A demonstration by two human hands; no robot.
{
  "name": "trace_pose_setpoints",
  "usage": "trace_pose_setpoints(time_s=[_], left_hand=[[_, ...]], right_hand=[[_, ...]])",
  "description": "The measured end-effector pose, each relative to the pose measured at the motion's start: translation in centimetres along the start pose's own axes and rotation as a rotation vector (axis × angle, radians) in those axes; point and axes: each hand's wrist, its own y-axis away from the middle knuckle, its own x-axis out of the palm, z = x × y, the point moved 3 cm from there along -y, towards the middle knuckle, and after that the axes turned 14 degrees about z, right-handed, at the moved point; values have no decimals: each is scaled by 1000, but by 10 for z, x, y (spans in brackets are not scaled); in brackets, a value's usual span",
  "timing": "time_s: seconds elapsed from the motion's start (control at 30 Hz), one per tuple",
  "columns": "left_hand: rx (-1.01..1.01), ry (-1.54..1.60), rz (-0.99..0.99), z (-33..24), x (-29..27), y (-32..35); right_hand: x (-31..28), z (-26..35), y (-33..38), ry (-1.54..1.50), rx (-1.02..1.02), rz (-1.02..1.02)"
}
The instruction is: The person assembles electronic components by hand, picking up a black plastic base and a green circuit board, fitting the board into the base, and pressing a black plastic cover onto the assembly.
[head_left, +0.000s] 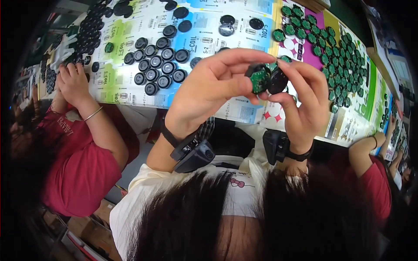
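- Left hand [204,82]: I have its fingers [252,54] clamped on a green board [260,81], thumb along the near side; the green face sits in a dark rim.
- Right hand [308,98]: I have its fingers clamped on a black cap [278,81], thumb below, index above, dark face toward me.
- Board and cap: both held up over the tabletop [119,89], side by side, board left, cap right. Edges look very close; I can't tell if they touch.
- Wrists: I see a black device on each, left unit [193,152] and right unit [276,145].
- Black discs [155,61]: loose cluster left of the left hand, lying flat, ringed faces up, many touching.
- Far discs [227,20]: a few more past the hands, well apart from the cluster.
- Green pieces [344,65]: big spread right of the right hand, packed close, green sides up.
- Lone green piece [109,47]: left of the disc cluster.
- Dark pile [89,30]: far left; too small for me to make out.
- Printed sheets [237,41]: cover the tabletop under the discs.
- Left co-worker [82,182]: red sleeve, hand by the tabletop's left part; I can't tell its grip.
- Right co-worker [381,187]: red sleeve, forearm at the tabletop edge.
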Motion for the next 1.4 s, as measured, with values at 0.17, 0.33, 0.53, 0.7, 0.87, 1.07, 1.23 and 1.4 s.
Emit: trace_pose_setpoints(time_s=[0.17, 0.33, 0.53, 0.7, 0.87, 1.07, 1.23, 1.4], left_hand=[[62, 41, -42, 10, -2, 4], [43, 32, -76, 11, 1, 4], [30, -14, -83, 10, 3, 3], [64, 49, -57, 12, 5, 3], [61, 39, -49, 11, 7, 2], [76, -15, -78, 10, 10, 2], [36, -105, -110, 6, 14, 1], [-16, -487, -325, -1, 35, 6]], right_hand=[[-2, 10, -2, -20, -39, 55], [2, 12, -2, 4, -51, 107], [0, 14, 0, 34, -50, 91], [-2, 14, 2, 8, -63, 49], [-5, 13, 3, 82, -118, 64], [-7, 12, 2, 139, -211, 74], [-6, 11, 4, 157, -183, 61], [1, 5, 8, 233, -240, 29]])
